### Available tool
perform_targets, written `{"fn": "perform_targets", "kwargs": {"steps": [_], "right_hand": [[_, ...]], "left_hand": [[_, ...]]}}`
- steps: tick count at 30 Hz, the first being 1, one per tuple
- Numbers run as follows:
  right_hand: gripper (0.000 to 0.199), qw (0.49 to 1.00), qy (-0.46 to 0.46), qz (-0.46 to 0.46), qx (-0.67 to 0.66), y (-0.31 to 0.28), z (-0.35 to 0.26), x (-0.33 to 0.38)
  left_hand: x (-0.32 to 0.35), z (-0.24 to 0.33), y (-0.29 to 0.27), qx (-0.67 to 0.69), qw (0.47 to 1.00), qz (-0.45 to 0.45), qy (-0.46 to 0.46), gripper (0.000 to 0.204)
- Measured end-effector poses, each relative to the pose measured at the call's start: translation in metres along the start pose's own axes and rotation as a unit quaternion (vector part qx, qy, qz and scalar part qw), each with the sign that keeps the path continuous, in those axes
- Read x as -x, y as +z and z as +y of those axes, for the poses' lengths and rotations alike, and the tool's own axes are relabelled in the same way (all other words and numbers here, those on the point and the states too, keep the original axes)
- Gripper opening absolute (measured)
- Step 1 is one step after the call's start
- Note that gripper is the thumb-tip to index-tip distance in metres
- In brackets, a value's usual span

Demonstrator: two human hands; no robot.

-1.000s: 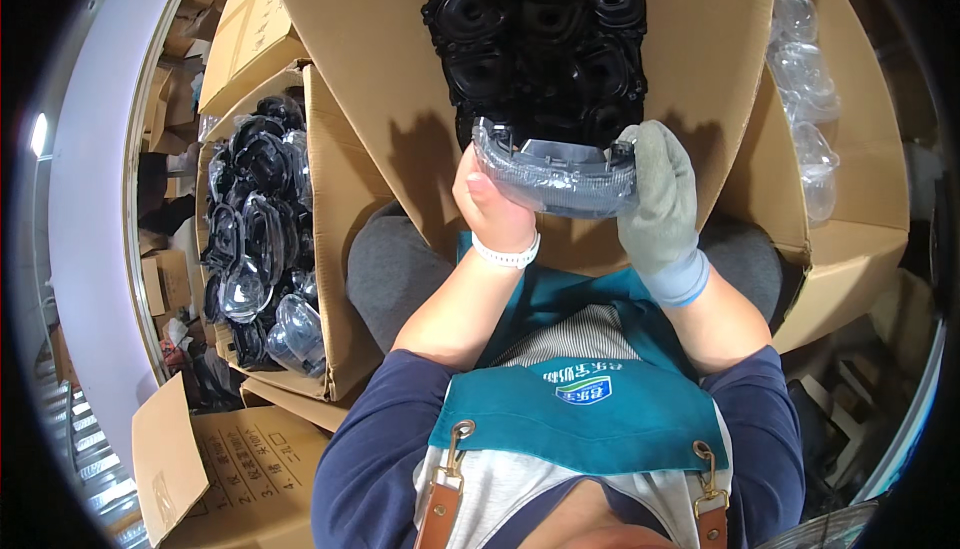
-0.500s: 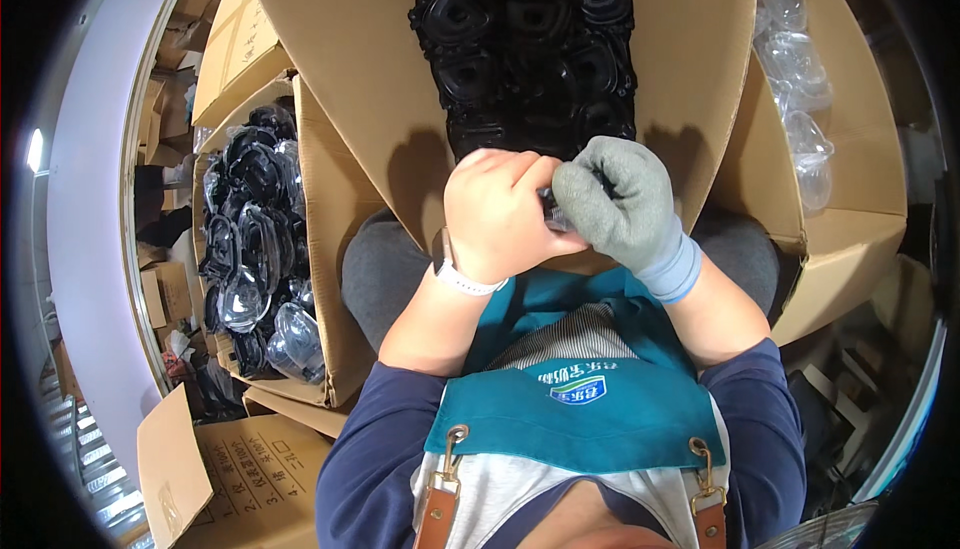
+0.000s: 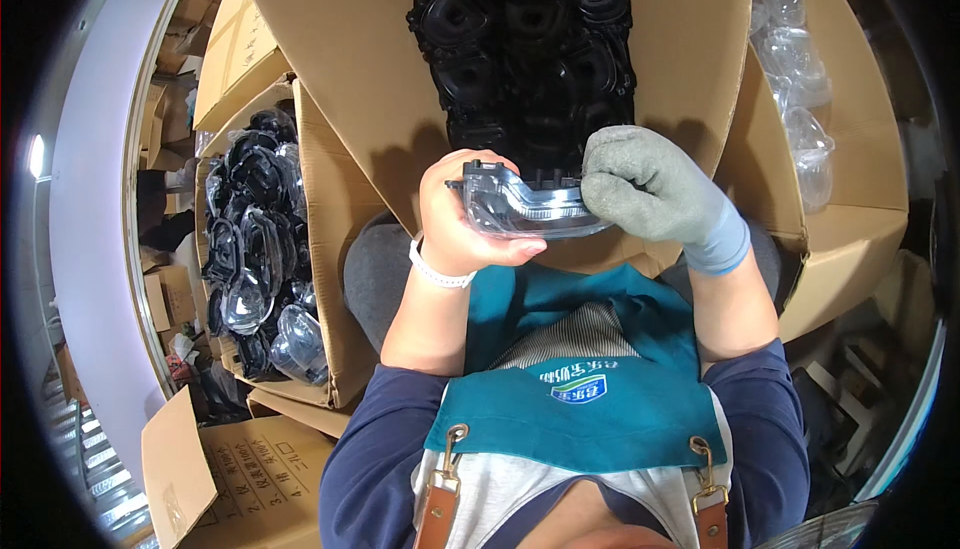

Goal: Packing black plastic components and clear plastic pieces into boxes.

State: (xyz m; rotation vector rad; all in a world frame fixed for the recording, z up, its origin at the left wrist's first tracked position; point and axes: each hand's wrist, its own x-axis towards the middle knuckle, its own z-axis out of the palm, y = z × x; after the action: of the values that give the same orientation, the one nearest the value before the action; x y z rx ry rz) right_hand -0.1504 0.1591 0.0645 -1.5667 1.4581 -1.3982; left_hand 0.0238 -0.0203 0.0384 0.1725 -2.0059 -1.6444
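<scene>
Between my hands is a plastic housing with a clear curved cover (image 3: 525, 217) and a black rear part with short tabs. My bare left hand (image 3: 450, 211), with a white band at the wrist, grips its left end, the thumb along the lower edge. My right hand (image 3: 650, 189), in a grey glove with a blue cuff, is closed around the right end; its fingers hide that part. Just beyond both hands stands a tall open carton (image 3: 690, 59) in which black plastic housings (image 3: 530, 74) are packed in rows.
To the left, an open carton (image 3: 335, 239) is filled with black housings with clear covers (image 3: 250, 239). To the right, another carton (image 3: 855, 239) contains clear plastic covers (image 3: 800, 89). A carton with handwriting (image 3: 260, 479) sits at the lower left.
My hands have moved apart and the housing has turned, so its clear cover now shows. My left hand has shifted slightly left, my right hand right.
</scene>
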Motion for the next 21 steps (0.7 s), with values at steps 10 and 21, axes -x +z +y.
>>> {"fn": "perform_targets", "kwargs": {"steps": [10, 21], "right_hand": [[0.042, 0.992, 0.018, 0.090, 0.088, 0.010, -0.035, 0.001], [0.046, 0.959, 0.040, 0.163, 0.227, 0.028, -0.019, -0.009]], "left_hand": [[0.002, 0.005, 0.002, 0.144, 0.985, 0.045, -0.080, 0.073], [0.004, -0.021, 0.007, 0.119, 0.988, 0.088, -0.050, 0.082]]}}
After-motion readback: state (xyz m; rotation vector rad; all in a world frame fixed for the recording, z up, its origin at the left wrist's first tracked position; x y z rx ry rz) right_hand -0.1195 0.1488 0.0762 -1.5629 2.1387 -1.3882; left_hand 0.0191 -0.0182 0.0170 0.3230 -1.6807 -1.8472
